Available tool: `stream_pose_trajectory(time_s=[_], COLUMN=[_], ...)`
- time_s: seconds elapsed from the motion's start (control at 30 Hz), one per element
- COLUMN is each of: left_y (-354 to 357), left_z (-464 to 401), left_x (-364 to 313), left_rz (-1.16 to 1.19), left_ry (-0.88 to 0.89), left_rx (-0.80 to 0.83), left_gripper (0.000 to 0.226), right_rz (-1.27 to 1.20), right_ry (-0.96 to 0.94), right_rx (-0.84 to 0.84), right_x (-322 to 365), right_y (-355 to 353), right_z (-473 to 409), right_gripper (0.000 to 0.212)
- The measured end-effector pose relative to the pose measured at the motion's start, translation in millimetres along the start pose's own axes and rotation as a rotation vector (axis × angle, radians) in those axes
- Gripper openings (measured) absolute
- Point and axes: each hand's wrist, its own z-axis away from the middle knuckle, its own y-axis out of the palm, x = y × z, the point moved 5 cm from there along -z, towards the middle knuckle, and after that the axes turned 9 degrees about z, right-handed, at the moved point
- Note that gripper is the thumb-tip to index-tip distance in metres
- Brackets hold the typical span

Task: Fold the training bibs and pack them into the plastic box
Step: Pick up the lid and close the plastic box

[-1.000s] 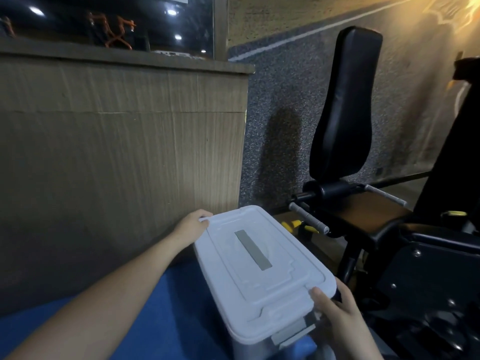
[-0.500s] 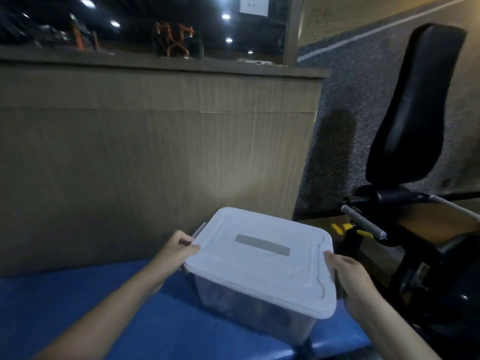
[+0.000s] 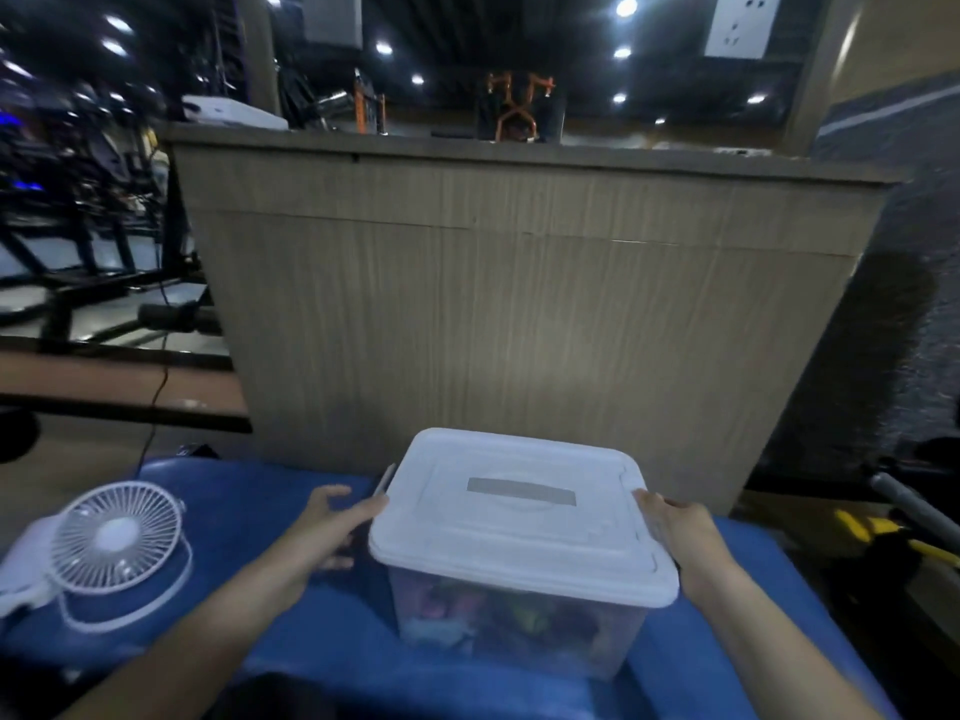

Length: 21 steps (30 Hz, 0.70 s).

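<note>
A small white fan (image 3: 117,543) stands on the blue tabletop (image 3: 234,511) to my left. Beyond rises a wooden counter (image 3: 519,304), with dark gym machines (image 3: 78,200) off to its left.

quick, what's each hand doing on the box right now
Left hand: open, fingers spread, fingertips touching the left edge of the box lid.
Right hand: fingers curled over the lid's right edge, holding it.

No legible text, label, brand or number on anything in view.
</note>
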Motion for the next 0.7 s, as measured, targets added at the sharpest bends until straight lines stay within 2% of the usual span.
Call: stream_pose_trajectory(time_s=[0.03,0.13,0.2,0.33,0.47,0.7], left_y=[-2.1,15.8,31.9,44.8,49.2,51.0], left_z=[-7.9,-17.8,-19.5,-21.9,-20.7,-18.0], left_x=[-3.9,-20.0,-25.0,-25.1,-28.6,-29.2], left_rz=[0.018,-0.044,-0.037,0.074,0.101,0.080], left_ry=[-0.028,-0.050,-0.038,0.040,0.143,0.245], left_rx=[0.004,0.115,0.127,0.027,-0.030,-0.100], left_gripper=[0.064,0.039,0.031,0.024,0.029,0.023], right_rz=[0.012,0.039,0.059,0.159,0.185,0.286], right_ry=[0.006,0.021,0.020,0.005,-0.042,-0.097], right_rx=[-0.011,-0.051,-0.077,-0.059,-0.073,-0.118], right_x=[1.4,-1.2,1.6,4.6,4.8,1.9], right_y=[-0.3,-4.9,-7.3,-7.5,-2.8,-1.1], right_z=[0.2,-6.9,-4.1,5.3,15.3,9.3], right_gripper=[0.022,0.032,0.030,0.026,0.018,0.025])
